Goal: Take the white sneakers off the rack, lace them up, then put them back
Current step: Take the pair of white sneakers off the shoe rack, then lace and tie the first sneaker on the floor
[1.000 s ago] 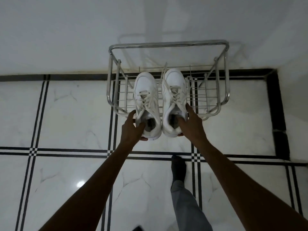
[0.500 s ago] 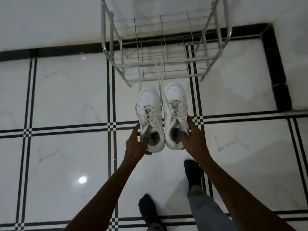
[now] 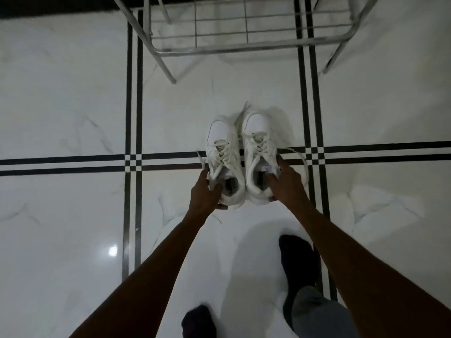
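Note:
Two white sneakers sit side by side low over the white marble floor, toes pointing away from me. My left hand (image 3: 206,191) grips the heel of the left sneaker (image 3: 223,147). My right hand (image 3: 284,182) grips the heel collar of the right sneaker (image 3: 258,140). Loose white laces trail out from both shoes, one end to the left and one long loop to the right. Whether the soles touch the floor I cannot tell. The metal wire shoe rack (image 3: 244,42) stands at the top of the view, its visible shelf bare.
Black double stripes (image 3: 133,118) cross the marble floor under and beside the shoes. My two feet in dark socks (image 3: 299,259) stand below the shoes, with a grey trouser leg (image 3: 319,313) at the bottom right. A black skirting strip (image 3: 48,6) runs along the top left.
Both hands have pulled the sneakers off the rack, toward me and down to the floor. The view has tilted down, so the rack now sits at the top edge.

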`<action>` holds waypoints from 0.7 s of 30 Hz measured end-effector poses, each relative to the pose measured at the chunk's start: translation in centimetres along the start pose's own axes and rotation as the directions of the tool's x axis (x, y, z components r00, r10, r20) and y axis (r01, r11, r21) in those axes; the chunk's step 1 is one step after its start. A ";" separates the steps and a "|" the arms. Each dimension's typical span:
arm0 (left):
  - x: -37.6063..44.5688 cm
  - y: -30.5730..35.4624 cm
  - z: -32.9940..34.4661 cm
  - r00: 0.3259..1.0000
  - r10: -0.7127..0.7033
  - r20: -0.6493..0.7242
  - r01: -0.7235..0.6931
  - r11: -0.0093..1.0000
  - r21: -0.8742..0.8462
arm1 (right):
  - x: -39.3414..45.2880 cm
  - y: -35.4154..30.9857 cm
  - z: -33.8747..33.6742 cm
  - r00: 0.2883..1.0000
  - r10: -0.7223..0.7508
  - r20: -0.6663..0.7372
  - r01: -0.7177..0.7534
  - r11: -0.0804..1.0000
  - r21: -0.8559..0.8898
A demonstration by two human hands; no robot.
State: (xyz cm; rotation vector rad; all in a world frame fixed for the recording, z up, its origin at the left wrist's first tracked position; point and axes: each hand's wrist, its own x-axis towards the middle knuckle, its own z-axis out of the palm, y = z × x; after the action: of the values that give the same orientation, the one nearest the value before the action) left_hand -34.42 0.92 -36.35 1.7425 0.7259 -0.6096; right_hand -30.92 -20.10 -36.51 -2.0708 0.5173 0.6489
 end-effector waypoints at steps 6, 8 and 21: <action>3.9 -2.5 1.1 1.000 0.003 -0.007 -0.003 1.000 -0.020 | 2.9 2.7 1.4 1.000 0.000 0.018 0.000 1.000 -0.017; 4.2 -2.9 1.3 1.000 0.003 -0.017 -0.004 1.000 -0.014 | 3.2 3.2 1.3 0.999 -0.004 0.048 0.005 1.000 -0.020; 3.8 -0.1 0.8 0.974 0.103 -0.201 -0.116 0.992 -0.054 | 1.0 -3.6 5.2 0.911 -0.412 -0.027 0.383 0.869 -0.314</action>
State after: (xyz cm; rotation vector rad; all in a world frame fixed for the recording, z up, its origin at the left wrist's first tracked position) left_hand -31.95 0.82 -39.29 1.7858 0.7721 -0.3371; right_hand -29.40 -13.95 -37.36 -2.4120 0.0264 0.4022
